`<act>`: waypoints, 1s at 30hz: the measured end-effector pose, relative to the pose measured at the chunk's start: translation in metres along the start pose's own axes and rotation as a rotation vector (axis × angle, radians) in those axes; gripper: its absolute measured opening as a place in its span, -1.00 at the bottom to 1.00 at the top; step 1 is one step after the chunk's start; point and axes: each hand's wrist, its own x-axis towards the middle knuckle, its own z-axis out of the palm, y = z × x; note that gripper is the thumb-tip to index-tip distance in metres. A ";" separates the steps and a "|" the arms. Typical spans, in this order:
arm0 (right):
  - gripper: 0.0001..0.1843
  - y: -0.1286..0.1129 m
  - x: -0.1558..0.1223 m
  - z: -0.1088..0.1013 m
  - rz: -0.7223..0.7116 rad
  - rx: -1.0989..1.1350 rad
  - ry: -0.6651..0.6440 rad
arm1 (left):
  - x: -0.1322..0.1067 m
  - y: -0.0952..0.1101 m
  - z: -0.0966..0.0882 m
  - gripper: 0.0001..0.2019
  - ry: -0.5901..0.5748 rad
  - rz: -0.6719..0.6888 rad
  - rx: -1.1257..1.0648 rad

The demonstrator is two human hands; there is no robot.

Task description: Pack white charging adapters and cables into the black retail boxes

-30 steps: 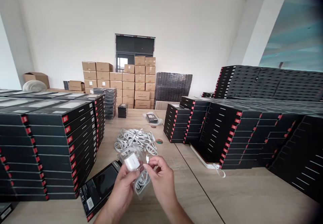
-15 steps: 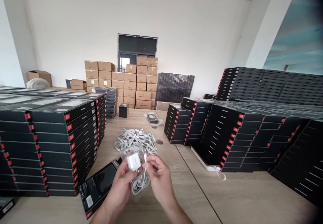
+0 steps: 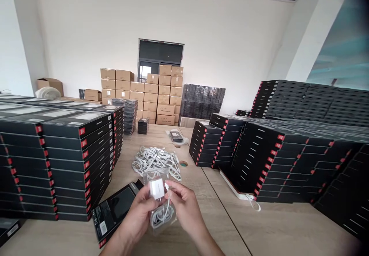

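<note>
My left hand (image 3: 140, 208) grips a clear plastic tray (image 3: 155, 229) by its left side, thumb over the front. In its upper part sits a white charger plug (image 3: 157, 188); a coiled white cable (image 3: 161, 215) lies in the lower part. My right hand (image 3: 181, 201) pinches one end of that cable, its white connector (image 3: 167, 186), at the tray's upper right beside the plug. Just beyond the tray a tangled heap of white cables (image 3: 155, 160) rests on the wooden table (image 3: 201, 225). An open black box (image 3: 115, 213) lies left of my left forearm.
Tall stacks of black boxes with red labels (image 3: 66, 160) stand at the left, and more black boxes (image 3: 259, 160) at the right. A white cable loop (image 3: 255, 202) sticks out by the right stack. A bagged item (image 3: 175, 135) and a cable hole (image 3: 183, 163) are farther back.
My right hand has brought the connector down and closer to the plug, and the cable now bends. The view has shifted slightly left.
</note>
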 end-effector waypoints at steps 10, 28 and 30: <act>-0.65 0.005 -0.001 -0.004 -0.120 -0.323 0.023 | -0.003 -0.002 -0.004 -0.54 -0.005 -0.032 -0.076; -0.37 0.018 -0.001 -0.011 -0.472 -0.778 -0.235 | -0.001 0.006 -0.013 -0.55 0.062 -0.021 -0.222; -0.30 0.018 0.000 -0.014 -0.419 -0.677 -0.331 | -0.001 0.009 -0.012 -0.54 0.058 -0.024 -0.211</act>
